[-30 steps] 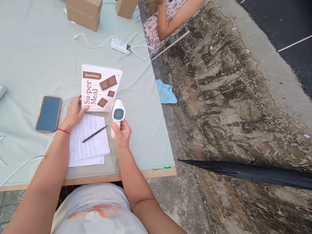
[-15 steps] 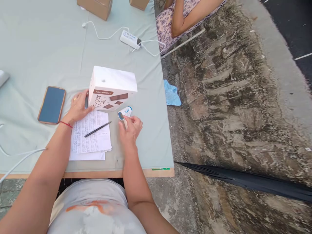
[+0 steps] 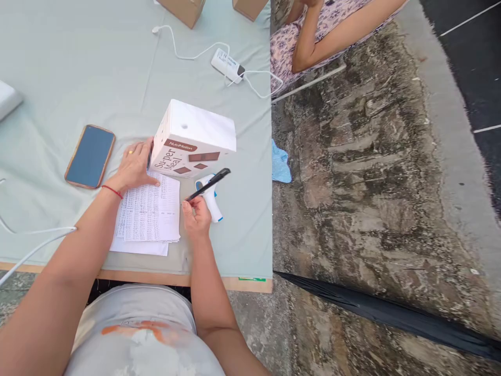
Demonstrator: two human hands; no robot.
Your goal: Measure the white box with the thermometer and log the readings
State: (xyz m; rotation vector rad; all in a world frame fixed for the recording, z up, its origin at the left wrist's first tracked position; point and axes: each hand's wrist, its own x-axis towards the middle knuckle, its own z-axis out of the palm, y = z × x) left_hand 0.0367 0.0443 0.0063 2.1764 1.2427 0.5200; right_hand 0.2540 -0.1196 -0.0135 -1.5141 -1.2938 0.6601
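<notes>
My right hand [image 3: 198, 218] pinches a black pen [image 3: 211, 184], tilted up and to the right, just beside the printed sheets [image 3: 151, 214]. Beyond it on the cloth lies a white and blue infrared thermometer [image 3: 213, 206], partly covered by the pen and the hand. My left hand [image 3: 136, 164] rests with fingers stretched out along the left side of a white "Super Meal" box [image 3: 201, 128]. Its thumb lies over the top of the sheets. A narrow dark thing shows between those fingers and the box; I cannot make it out.
A phone [image 3: 90, 155] lies left of my left hand. A white device with a cable [image 3: 227, 65] and cardboard boxes [image 3: 182, 9] are farther back. Another person's arm [image 3: 344, 36] is beyond the table's right edge, where a blue cloth [image 3: 281, 163] hangs.
My right hand has let go of the thermometer, which now lies on the table, and has picked up the pen from the papers. The view has shifted slightly; my left hand stays by the box.
</notes>
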